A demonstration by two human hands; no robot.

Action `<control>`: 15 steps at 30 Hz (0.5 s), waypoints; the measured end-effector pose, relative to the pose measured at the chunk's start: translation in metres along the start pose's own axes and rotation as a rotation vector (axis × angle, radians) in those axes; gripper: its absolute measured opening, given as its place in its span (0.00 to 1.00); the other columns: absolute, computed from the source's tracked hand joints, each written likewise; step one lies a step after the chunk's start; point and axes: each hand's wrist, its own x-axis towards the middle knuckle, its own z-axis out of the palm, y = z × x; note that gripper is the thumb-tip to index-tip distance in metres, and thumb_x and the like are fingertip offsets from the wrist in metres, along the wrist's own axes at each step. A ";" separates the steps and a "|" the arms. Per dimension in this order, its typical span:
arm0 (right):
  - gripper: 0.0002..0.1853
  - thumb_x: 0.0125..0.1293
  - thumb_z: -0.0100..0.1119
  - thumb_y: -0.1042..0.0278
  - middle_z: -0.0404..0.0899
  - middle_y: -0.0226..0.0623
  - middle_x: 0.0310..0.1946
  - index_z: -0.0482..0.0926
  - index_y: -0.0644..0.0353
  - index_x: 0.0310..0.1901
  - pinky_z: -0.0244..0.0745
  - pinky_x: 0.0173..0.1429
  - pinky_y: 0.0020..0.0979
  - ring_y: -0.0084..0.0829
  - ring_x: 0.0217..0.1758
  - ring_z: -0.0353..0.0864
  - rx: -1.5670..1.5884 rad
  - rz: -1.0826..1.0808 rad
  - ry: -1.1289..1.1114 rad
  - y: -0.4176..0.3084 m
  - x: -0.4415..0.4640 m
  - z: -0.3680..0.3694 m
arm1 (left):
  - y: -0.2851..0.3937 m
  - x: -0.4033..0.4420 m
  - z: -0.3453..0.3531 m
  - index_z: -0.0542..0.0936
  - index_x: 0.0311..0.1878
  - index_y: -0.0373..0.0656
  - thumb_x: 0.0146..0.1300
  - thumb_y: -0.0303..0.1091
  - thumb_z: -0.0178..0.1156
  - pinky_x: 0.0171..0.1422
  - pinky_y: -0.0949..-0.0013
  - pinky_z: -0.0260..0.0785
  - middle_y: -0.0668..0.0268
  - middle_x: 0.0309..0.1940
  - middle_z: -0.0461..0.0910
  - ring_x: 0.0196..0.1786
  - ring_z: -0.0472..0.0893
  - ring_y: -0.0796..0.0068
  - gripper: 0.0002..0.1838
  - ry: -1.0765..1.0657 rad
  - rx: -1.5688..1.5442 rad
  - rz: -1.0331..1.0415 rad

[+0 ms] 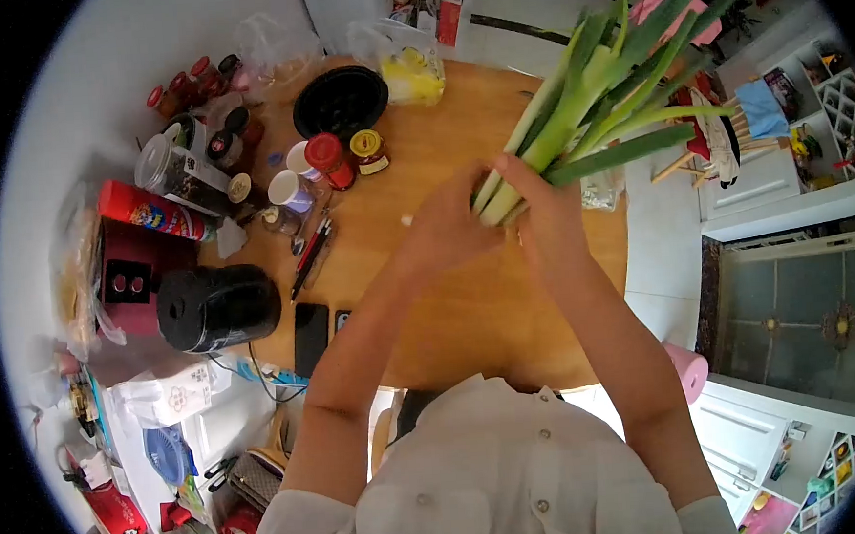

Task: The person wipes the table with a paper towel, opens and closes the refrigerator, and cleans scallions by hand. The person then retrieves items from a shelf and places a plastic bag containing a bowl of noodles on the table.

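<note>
1. wooden table (432, 340) under the black bowl (341, 98); white wall (141, 59) to the left of the bowl, pale floor (654, 263) far to its right.
2. leeks (567, 121) are up over the table, well to the right of the bowl, white ends toward me, green leaves fanning away and rightward.
3. my right hand (549, 199) is wrapped around the leeks near their white ends, on the side away from the bowl.
4. my left hand (456, 216) touches the white ends on the bowl's side; it's blurred, so i can't tell how far its fingers close.
5. red-lidded jar (331, 163) and yellow-lidded jar (369, 153) are just on my side of the bowl; paper cups (290, 191) are left of them.
6. clear bag (414, 78) with something yellow inside is just right of the bowl.
7. black phone (311, 339) and pens (311, 258) lie nearer me than the bowl.
</note>
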 end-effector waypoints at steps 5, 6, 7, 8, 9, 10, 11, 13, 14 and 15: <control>0.24 0.53 0.70 0.75 0.74 0.33 0.41 0.67 0.63 0.49 0.74 0.44 0.28 0.26 0.43 0.75 -0.260 -0.134 0.125 0.023 -0.001 0.018 | -0.020 -0.011 0.003 0.72 0.53 0.39 0.41 0.28 0.71 0.52 0.64 0.70 0.57 0.44 0.78 0.50 0.78 0.63 0.32 0.243 0.026 0.198; 0.27 0.51 0.71 0.73 0.73 0.34 0.42 0.66 0.64 0.50 0.74 0.45 0.28 0.26 0.44 0.75 -0.310 -0.004 0.096 0.018 -0.006 0.023 | -0.024 -0.012 0.004 0.72 0.53 0.38 0.42 0.27 0.70 0.52 0.65 0.70 0.58 0.44 0.78 0.50 0.78 0.65 0.31 0.259 0.011 0.178; 0.27 0.51 0.72 0.72 0.73 0.35 0.42 0.66 0.64 0.50 0.74 0.45 0.28 0.26 0.44 0.75 -0.321 0.038 0.083 0.021 -0.008 0.027 | -0.029 -0.013 0.004 0.72 0.52 0.38 0.43 0.26 0.70 0.52 0.65 0.70 0.58 0.44 0.79 0.50 0.78 0.67 0.29 0.275 -0.005 0.158; 0.28 0.51 0.72 0.71 0.73 0.35 0.42 0.66 0.64 0.50 0.74 0.45 0.29 0.26 0.44 0.74 -0.332 0.079 0.071 0.024 -0.010 0.031 | -0.052 -0.008 0.010 0.72 0.52 0.37 0.44 0.25 0.69 0.51 0.66 0.70 0.60 0.44 0.79 0.49 0.78 0.69 0.28 0.315 -0.081 0.166; 0.22 0.52 0.70 0.69 0.74 0.33 0.35 0.69 0.64 0.44 0.72 0.39 0.28 0.24 0.37 0.75 -0.380 0.033 0.045 0.032 -0.009 0.031 | -0.069 -0.004 0.015 0.73 0.52 0.37 0.45 0.24 0.69 0.50 0.66 0.70 0.61 0.44 0.79 0.49 0.77 0.72 0.27 0.354 -0.157 0.175; 0.17 0.53 0.69 0.67 0.75 0.31 0.28 0.72 0.64 0.38 0.71 0.33 0.27 0.23 0.30 0.75 -0.427 -0.015 0.020 0.041 -0.008 0.030 | -0.079 -0.004 0.014 0.73 0.52 0.36 0.46 0.23 0.68 0.50 0.67 0.71 0.62 0.44 0.79 0.48 0.77 0.73 0.27 0.306 -0.181 0.179; 0.14 0.53 0.68 0.64 0.76 0.30 0.20 0.75 0.64 0.32 0.70 0.26 0.27 0.22 0.23 0.76 -0.473 -0.064 -0.002 0.049 -0.007 0.030 | -0.087 -0.005 0.009 0.73 0.51 0.36 0.46 0.22 0.68 0.49 0.68 0.71 0.63 0.44 0.79 0.47 0.77 0.75 0.26 0.258 -0.204 0.184; 0.14 0.53 0.68 0.64 0.77 0.30 0.21 0.75 0.64 0.33 0.70 0.27 0.27 0.22 0.23 0.76 -0.510 -0.010 -0.111 0.054 -0.003 0.027 | -0.106 -0.004 0.006 0.73 0.51 0.36 0.46 0.21 0.68 0.48 0.69 0.71 0.64 0.43 0.79 0.46 0.77 0.76 0.26 0.221 -0.241 0.195; 0.16 0.52 0.69 0.63 0.77 0.30 0.23 0.75 0.64 0.34 0.71 0.29 0.28 0.23 0.25 0.77 -0.520 -0.028 -0.137 0.059 -0.001 0.024 | -0.111 -0.003 0.005 0.73 0.50 0.36 0.45 0.20 0.68 0.47 0.69 0.71 0.65 0.43 0.79 0.45 0.77 0.76 0.26 0.233 -0.255 0.200; 0.17 0.51 0.70 0.62 0.78 0.31 0.24 0.75 0.64 0.35 0.72 0.31 0.29 0.24 0.26 0.78 -0.530 -0.045 -0.162 0.067 0.001 0.020 | -0.116 -0.003 0.004 0.74 0.50 0.36 0.44 0.20 0.69 0.47 0.69 0.71 0.65 0.43 0.79 0.45 0.77 0.76 0.26 0.244 -0.268 0.203</control>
